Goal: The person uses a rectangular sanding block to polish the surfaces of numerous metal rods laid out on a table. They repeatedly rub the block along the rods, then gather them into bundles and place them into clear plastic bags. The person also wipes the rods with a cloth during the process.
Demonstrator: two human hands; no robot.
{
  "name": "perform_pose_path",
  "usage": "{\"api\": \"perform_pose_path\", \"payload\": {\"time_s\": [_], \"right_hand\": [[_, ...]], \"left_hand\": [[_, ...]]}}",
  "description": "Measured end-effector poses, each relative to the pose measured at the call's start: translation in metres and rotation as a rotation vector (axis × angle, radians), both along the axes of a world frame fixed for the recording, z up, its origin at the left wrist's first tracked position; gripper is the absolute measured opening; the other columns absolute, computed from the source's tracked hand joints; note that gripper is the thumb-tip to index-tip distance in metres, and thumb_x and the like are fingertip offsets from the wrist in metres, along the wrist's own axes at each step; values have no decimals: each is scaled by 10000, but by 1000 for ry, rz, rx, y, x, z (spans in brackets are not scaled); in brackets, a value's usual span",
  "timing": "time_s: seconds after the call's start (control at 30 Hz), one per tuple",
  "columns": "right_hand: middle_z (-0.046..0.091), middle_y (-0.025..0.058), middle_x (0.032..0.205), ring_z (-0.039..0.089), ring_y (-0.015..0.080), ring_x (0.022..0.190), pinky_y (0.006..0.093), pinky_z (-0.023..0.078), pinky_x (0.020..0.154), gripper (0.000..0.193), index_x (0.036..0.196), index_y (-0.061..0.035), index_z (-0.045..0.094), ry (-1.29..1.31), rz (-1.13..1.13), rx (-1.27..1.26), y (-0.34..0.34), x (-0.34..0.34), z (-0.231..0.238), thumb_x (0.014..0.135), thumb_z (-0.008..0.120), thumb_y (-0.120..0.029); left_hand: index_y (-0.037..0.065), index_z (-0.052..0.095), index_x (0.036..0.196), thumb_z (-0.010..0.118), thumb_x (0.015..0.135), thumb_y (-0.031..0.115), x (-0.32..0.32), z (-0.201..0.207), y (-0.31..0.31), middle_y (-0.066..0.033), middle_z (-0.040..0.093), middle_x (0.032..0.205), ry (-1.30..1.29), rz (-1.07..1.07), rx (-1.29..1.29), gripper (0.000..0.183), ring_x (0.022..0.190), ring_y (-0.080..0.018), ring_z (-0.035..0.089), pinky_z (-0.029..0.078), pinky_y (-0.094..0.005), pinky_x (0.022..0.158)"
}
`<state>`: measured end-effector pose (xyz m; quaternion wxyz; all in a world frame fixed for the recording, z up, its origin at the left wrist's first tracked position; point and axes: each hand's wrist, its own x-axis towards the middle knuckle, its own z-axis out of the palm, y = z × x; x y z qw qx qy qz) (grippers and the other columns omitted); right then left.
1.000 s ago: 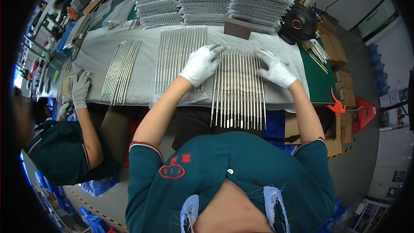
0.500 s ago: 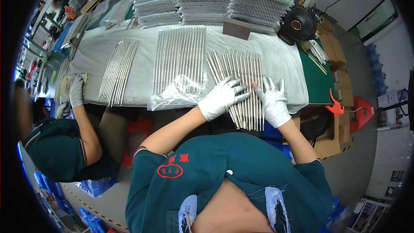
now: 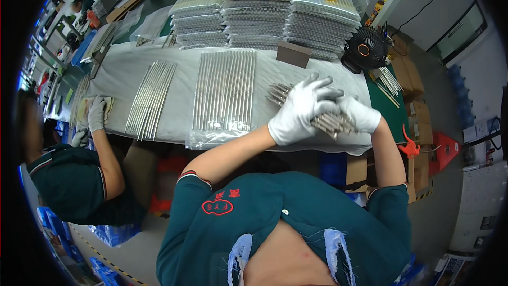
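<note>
On table, both hands now gather spread rods [image 3: 280, 94] into bundle

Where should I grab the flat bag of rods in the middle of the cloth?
Take the bag of rods by its near end, coming from the table's front edge: that end reaches the edge, the rods run lengthwise toward you, and loose plastic gathers there. Support it underneath, since the rods may sag or slide.

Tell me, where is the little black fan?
The black fan stands at the table's right end, beside the stacked packs, beyond the right hand.
</note>
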<state>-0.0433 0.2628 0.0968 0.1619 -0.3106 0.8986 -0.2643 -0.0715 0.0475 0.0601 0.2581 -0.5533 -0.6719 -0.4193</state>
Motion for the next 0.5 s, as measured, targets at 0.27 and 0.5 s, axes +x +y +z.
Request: {"api": "perform_pose_path", "payload": {"time_s": [0.27,0.5], "right_hand": [[635,50,1163,551,128,1057,308,458,936,918,1258,-30,600,1,-383,-839,-34,-122,-47,761,582,-801],[690,20,967,587,92,877,280,494,767,565,1105,-8,677,-6,-624,-889,-89,-133,-56,854,737,-510]], "left_hand": [[23,640,1201,720,899,154,-98,52,1,-43,701,1081,-875,-54,253,339,976,-97,627,513,-280,882],[32,643,1146,747,877,181,-120,49,-20,-21,693,1044,-1016,-93,395,324,933,-91,619,514,-273,833]]}}
